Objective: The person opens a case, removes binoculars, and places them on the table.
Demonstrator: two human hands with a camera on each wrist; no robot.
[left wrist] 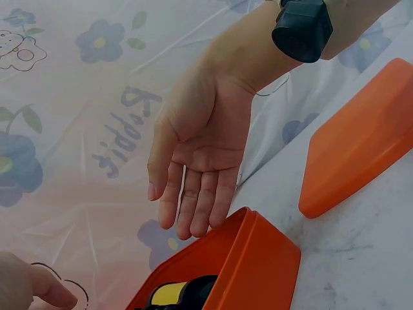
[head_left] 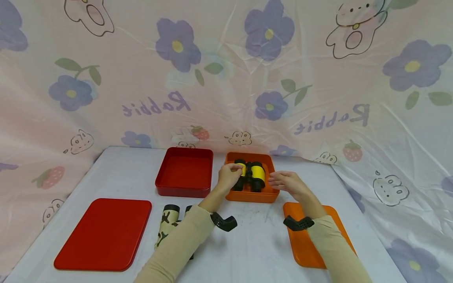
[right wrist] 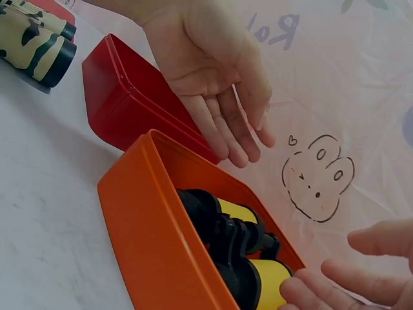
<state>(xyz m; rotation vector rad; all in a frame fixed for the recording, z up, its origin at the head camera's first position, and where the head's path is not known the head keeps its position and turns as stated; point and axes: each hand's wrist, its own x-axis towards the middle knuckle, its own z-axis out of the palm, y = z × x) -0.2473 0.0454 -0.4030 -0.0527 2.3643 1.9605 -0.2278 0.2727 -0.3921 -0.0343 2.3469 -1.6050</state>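
A black and yellow pair of binoculars lies inside the orange box. My left hand is over the box's left side, overlapping the left barrel in the head view. The right wrist view shows that left hand above the box rim, fingers extended and holding nothing. At the box's right side is my right hand, its fingers nearly straight and pointing toward the box wall. From the left wrist, this right hand appears palm-on, with nothing in it and fingertips near the rim.
Left of the orange box stands a red box. A red lid lies at the front left, an orange lid under the right forearm. Camouflage binoculars are partly hidden by the left sleeve. A patterned curtain hangs behind.
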